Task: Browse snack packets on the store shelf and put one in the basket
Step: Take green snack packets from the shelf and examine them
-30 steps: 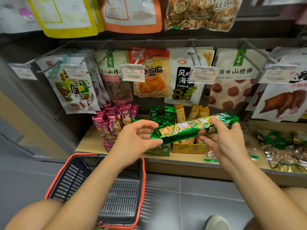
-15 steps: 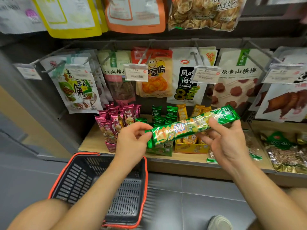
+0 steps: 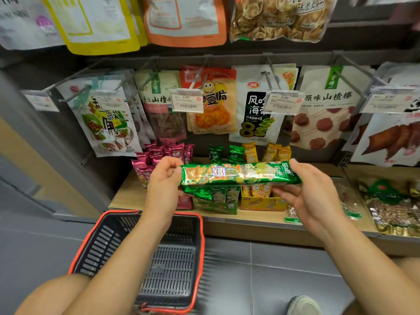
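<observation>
fingers (image 3: 171,164) of the left hand (image 3: 162,189) are curling round the left end of a long green snack packet (image 3: 241,175). i am seeing the right hand (image 3: 311,196) pinching the other end, thumb on top and fingers underneath. the packet is lying about level between both hands, up in the air in front of the shelf (image 3: 127,196), just above a green box (image 3: 216,201) and a yellow box (image 3: 261,202) of small packets. pink packets (image 3: 159,153) are standing to the left. bags (image 3: 329,105) are hanging on hooks behind, with price tags (image 3: 187,103) in front. under the left forearm i am watching a black basket (image 3: 202,246) with a red rim sitting on the grey floor (image 3: 261,280).
</observation>
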### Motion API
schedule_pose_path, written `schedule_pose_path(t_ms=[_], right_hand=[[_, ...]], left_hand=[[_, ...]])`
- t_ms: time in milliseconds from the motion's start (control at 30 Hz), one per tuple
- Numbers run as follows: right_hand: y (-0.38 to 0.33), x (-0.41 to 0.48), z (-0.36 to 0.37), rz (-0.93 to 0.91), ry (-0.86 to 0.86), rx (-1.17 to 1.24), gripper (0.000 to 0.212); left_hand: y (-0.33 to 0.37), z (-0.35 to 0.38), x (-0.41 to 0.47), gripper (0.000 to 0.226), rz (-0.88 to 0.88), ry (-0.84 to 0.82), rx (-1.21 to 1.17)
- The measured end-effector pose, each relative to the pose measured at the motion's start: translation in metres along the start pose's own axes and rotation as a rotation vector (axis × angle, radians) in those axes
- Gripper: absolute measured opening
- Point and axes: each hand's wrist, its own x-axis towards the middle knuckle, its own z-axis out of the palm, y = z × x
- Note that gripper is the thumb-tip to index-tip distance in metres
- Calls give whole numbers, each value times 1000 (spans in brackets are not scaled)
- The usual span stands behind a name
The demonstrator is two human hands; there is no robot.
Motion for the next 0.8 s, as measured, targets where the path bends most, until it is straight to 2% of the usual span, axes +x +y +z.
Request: schedule_pose_path(t_ms=[167, 267, 400, 467, 533, 633, 800], right_hand=[[-1, -2, 4, 102, 7, 30, 16], [-2, -4, 8, 151, -104, 22, 19], [-3, -6, 12, 167, -276, -67, 37], [-5, -5, 13, 136, -331, -68, 43], [-8, -5, 15, 96, -380, -60, 46], [-15, -9, 18, -50, -442, -176, 47], [-20, -14, 34, -583, -243, -485, 36]], left_hand=[[1, -7, 4, 35, 77, -13, 236], [2, -8, 5, 31, -4, -29, 148], [3, -14, 8, 19, -199, -180, 9], [3, -18, 9, 16, -190, -222, 40], [3, -21, 10, 15, -122, -181, 110], [1, -19, 12, 22, 0, -105, 256], [-6, -10, 18, 50, 15, -166, 311]])
